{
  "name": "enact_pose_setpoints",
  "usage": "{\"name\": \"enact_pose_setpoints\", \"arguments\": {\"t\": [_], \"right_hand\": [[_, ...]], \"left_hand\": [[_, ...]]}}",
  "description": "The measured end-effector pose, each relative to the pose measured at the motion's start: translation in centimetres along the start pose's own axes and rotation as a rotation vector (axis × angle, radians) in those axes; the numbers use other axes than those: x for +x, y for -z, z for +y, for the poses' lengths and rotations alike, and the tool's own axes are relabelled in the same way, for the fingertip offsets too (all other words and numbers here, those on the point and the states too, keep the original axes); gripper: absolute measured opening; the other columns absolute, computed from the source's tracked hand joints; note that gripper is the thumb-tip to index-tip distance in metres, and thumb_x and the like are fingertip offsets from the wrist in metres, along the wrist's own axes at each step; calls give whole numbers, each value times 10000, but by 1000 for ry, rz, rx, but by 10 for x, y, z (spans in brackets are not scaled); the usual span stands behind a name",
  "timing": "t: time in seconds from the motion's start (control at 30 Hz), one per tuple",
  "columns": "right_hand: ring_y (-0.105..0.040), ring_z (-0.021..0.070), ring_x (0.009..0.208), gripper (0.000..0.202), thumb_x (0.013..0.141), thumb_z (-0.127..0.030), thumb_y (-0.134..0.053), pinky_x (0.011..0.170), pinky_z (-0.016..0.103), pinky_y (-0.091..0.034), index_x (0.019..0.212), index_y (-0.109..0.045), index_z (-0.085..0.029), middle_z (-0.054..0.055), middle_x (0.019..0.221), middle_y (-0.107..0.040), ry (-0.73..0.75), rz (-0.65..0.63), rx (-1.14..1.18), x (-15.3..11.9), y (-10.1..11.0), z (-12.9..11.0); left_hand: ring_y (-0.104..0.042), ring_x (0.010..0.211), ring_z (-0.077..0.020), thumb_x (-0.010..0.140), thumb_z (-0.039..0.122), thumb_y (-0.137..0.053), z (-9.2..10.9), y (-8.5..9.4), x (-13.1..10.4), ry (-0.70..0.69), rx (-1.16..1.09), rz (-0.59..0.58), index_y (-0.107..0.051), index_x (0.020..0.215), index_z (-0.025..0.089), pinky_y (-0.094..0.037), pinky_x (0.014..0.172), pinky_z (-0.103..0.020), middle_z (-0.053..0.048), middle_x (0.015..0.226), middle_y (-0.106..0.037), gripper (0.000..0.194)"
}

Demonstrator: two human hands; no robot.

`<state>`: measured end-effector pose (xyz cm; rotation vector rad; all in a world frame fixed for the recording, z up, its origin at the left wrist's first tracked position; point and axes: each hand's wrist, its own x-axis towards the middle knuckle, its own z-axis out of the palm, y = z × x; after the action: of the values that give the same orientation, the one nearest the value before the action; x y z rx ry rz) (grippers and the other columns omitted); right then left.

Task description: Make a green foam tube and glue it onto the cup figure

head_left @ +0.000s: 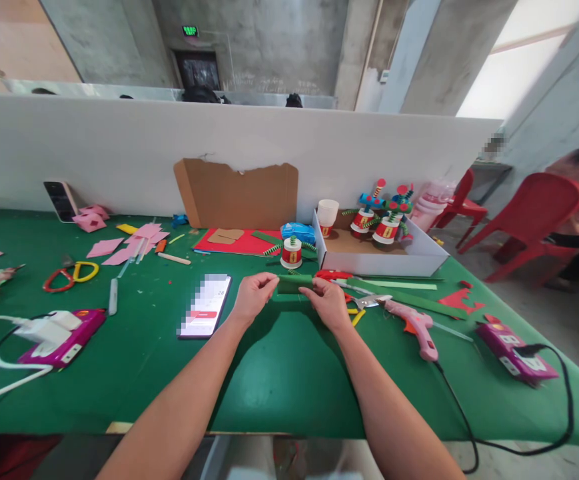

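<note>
A small green paper piece is stretched between my two hands above the table. My left hand pinches its left end, and my right hand pinches its right end. Just behind it stands a red and white paper cup figure with striped green arms. To the left of my left hand lies a phone with a lit screen. A pink glue gun rests to the right of my right hand, near scissors with yellow handles.
A white box holds cup figures at the back right. Cardboard leans on the white partition. Purple power strips lie at both sides, with cords. Pink paper pieces and more scissors are at the left.
</note>
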<state>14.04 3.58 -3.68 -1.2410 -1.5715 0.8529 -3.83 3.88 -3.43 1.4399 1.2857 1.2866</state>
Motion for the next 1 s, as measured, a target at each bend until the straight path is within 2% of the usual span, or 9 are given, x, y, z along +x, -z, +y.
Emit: {"name": "enact_pose_setpoints", "arguments": {"t": [0.1,0.2,0.3,0.43,0.57,0.77,0.87,1.0], "right_hand": [[-278,84,483,442,702,-503,-595,459,221,-226,514,-326,-208,-67,488,-280,38,51,-85,1,1,2],[-261,87,504,443,720,-521,-568,469,222,-222,516,-338,-203,-63,501,-275,24,62,-106,2,2,3],[-264,87,506,472,713,-553,-566,472,223,-229,497,-340,-199,-61,498,-274,12,80,-119,1,2,1],[-284,93,490,501,685,-619,-565,469,230,-251,478,-393,-197,-56,476,-296,2,116,-134,0,0,-4],[-334,106,490,507,643,-664,-580,484,244,-294,493,-466,-193,-39,479,-389,4,150,-117,-1,-3,-4],[-401,121,515,481,623,-660,-609,509,252,-339,569,-552,-186,-15,536,-485,30,166,-114,0,-5,0],[-398,117,506,470,633,-641,-617,510,251,-339,535,-542,-187,-18,517,-475,29,129,-130,0,-4,-1],[-373,109,482,480,674,-624,-597,493,249,-317,486,-527,-188,-22,481,-453,33,97,-143,-1,-4,-3]], "left_hand": [[-376,440,-83,744,398,-567,0,1,-2,-85,96,43,-641,660,166,-283,459,-216,53,458,-430,258],[-379,452,-87,748,391,-564,0,0,-3,-107,128,56,-647,680,166,-289,467,-217,52,469,-427,249],[-400,460,-92,757,420,-557,1,0,-2,-71,83,36,-640,684,168,-311,475,-219,48,486,-440,275],[-440,521,-93,783,470,-528,2,-1,-1,-73,21,40,-563,538,164,-346,514,-225,18,588,-485,393],[-398,517,-82,717,459,-609,2,-2,0,-33,21,34,-606,589,162,-315,500,-231,19,649,-485,324],[-362,526,-84,669,420,-655,1,-2,0,9,-51,19,-530,543,165,-279,508,-226,42,572,-429,311],[-352,520,-88,678,440,-644,0,-2,1,33,-73,15,-531,551,167,-280,512,-222,51,515,-402,321],[-375,522,-93,668,479,-641,0,-2,1,53,-117,21,-589,603,164,-305,517,-221,48,513,-434,326]]}}
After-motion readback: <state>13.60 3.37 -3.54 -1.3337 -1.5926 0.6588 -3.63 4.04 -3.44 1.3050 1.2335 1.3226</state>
